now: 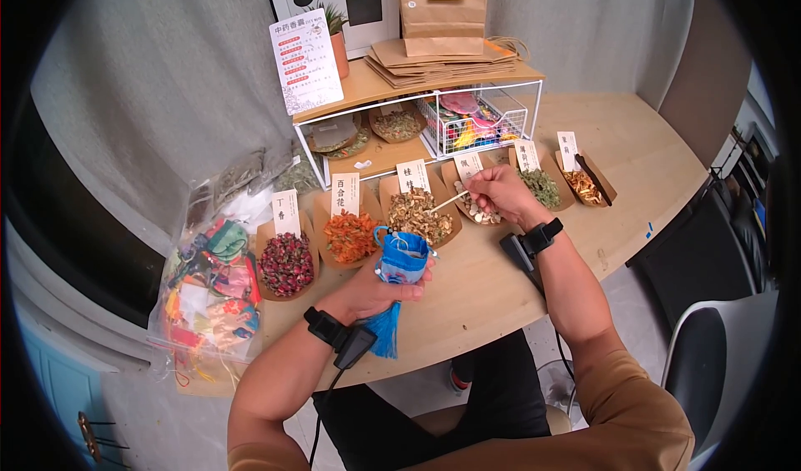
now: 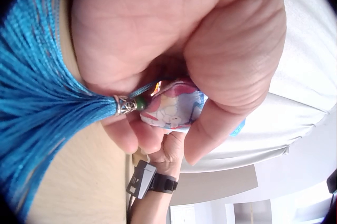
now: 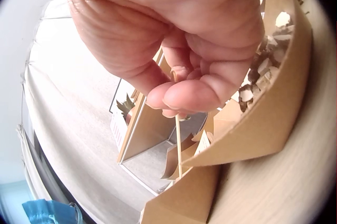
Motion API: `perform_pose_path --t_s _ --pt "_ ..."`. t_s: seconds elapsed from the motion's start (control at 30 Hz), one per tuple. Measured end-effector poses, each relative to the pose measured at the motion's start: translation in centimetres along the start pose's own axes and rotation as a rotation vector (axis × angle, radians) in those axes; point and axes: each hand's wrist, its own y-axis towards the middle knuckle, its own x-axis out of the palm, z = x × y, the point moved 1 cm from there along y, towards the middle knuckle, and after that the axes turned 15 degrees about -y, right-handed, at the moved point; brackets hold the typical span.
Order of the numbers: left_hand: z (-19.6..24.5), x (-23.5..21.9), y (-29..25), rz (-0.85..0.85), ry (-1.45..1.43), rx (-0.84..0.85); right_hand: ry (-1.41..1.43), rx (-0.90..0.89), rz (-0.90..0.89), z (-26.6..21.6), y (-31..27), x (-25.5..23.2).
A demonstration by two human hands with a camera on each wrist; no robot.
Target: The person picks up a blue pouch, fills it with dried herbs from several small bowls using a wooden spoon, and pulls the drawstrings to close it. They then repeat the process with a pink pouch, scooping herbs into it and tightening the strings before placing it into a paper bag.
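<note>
My left hand (image 1: pixel 377 291) grips a blue pouch (image 1: pixel 402 258) from below, its mouth upward and its blue tassel (image 1: pixel 384 331) hanging under the hand. In the left wrist view the fingers and thumb curl round the printed cloth (image 2: pixel 176 108), beside a green bead (image 2: pixel 141 103). A thin stick (image 1: pixel 446 202) is pinched in my right hand (image 1: pixel 501 192); its lower end reaches the tray of brown chopped herbs (image 1: pixel 417 218). In the right wrist view, thumb and fingertips meet on the stick (image 3: pixel 179 142), next to the tray of whitish pieces (image 3: pixel 247 137).
Trays of rosebuds (image 1: pixel 286 264) and orange petals (image 1: pixel 349 236) stand left; trays of green leaves (image 1: pixel 541 187) and orange-brown slices (image 1: pixel 584 187) stand right. Behind is a shelf (image 1: pixel 375 87) with paper bags (image 1: pixel 442 20) and a wire basket (image 1: pixel 476 129). A plastic bag (image 1: pixel 209 304) lies far left.
</note>
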Motion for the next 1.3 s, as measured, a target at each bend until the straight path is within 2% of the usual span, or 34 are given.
perform_pose_path --t_s 1.3 --pt "0.14 0.22 -0.08 0.029 0.026 -0.005 0.028 -0.03 -0.011 -0.02 -0.13 0.11"
